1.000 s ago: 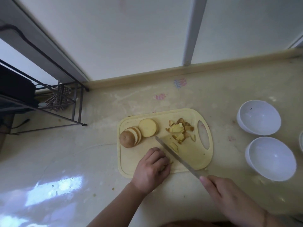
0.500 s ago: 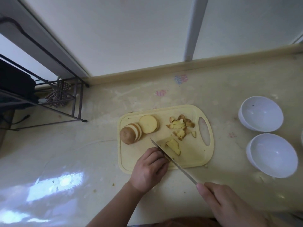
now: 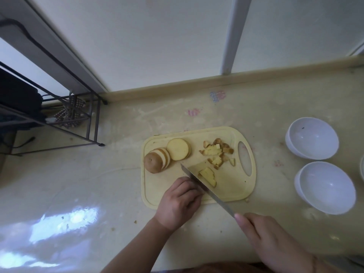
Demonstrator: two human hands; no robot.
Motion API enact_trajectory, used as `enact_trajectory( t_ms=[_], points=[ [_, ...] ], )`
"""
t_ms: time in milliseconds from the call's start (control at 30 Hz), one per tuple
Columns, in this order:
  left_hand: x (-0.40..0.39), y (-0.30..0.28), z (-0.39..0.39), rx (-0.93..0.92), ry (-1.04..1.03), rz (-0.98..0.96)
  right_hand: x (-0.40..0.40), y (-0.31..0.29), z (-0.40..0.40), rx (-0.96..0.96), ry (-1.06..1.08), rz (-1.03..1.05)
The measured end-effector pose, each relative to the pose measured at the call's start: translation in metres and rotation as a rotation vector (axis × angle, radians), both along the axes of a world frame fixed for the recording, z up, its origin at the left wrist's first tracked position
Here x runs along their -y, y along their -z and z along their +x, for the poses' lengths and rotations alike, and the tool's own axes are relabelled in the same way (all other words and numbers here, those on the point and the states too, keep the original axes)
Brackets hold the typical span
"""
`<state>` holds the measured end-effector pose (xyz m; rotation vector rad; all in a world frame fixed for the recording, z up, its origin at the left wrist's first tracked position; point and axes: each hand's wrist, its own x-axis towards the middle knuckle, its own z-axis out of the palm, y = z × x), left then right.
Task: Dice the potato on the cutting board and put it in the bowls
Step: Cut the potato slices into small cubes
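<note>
Down on the glossy cream tabletop (image 3: 82, 186) lies a pale yellow plastic cutting board (image 3: 232, 191) with an oval handle hole at its right end. At the board's left end sits the brown-skinned potato end piece (image 3: 152, 162), with several round slices (image 3: 165, 157) leaning against it and one flat round slice (image 3: 178, 149) lying just beyond them. Near the handle hole is a loose heap of small diced potato pieces (image 3: 217, 152), some with skin on. A partly cut strip of potato (image 3: 207, 175) lies in the middle of the board, just beside the blade.

The left hand (image 3: 178, 202) rests at the board's near edge, its fingers (image 3: 187, 185) curled down against the left side of the blade; what they hold beneath cannot be seen, so I cannot tell whether they grip anything. The right hand (image 3: 269, 241) grips the handle of a long steel kitchen knife (image 3: 204, 189), fingers wrapped round it and the handle itself hidden. The blade runs diagonally from the hand up and left over the board, its tip near the leaning slices.

Two white round bowls stand to the right of the board, well apart from it: the farther bowl (image 3: 312, 137) and the nearer bowl (image 3: 325, 187). Neither holds any potato. A black wire rack (image 3: 78, 123) stands at the left by the wall.
</note>
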<state>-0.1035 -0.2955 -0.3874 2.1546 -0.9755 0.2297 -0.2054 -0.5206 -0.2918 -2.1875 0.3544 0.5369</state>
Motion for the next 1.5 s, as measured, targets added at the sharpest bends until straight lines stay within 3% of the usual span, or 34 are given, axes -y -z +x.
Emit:
enact_trajectory(
  t_ms=[400, 500, 1067, 1300, 1400, 1500],
  points=[
    [-0.01, 0.003, -0.009, 0.02, -0.021, 0.009, -0.01, -0.018, -0.006, -0.181, 0.002, -0.099],
    [-0.01, 0.003, -0.009, 0.009, -0.017, 0.013, -0.012, -0.017, -0.008, -0.158, -0.072, -0.096],
    [-0.008, -0.001, -0.008, -0.02, -0.031, -0.008, -0.012, 0.012, -0.007, 0.015, -0.065, -0.093],
    [-0.009, -0.005, -0.008, -0.036, -0.059, -0.038, 0.009, 0.009, 0.0, -0.009, -0.096, -0.11],
    [-0.019, -0.016, -0.013, -0.127, -0.213, -0.137, 0.001, -0.003, -0.005, -0.067, -0.15, -0.221],
    [-0.033, -0.024, -0.019, -0.405, -0.615, -0.331, -0.009, -0.01, -0.017, -0.019, -0.238, -0.399]
  ],
)
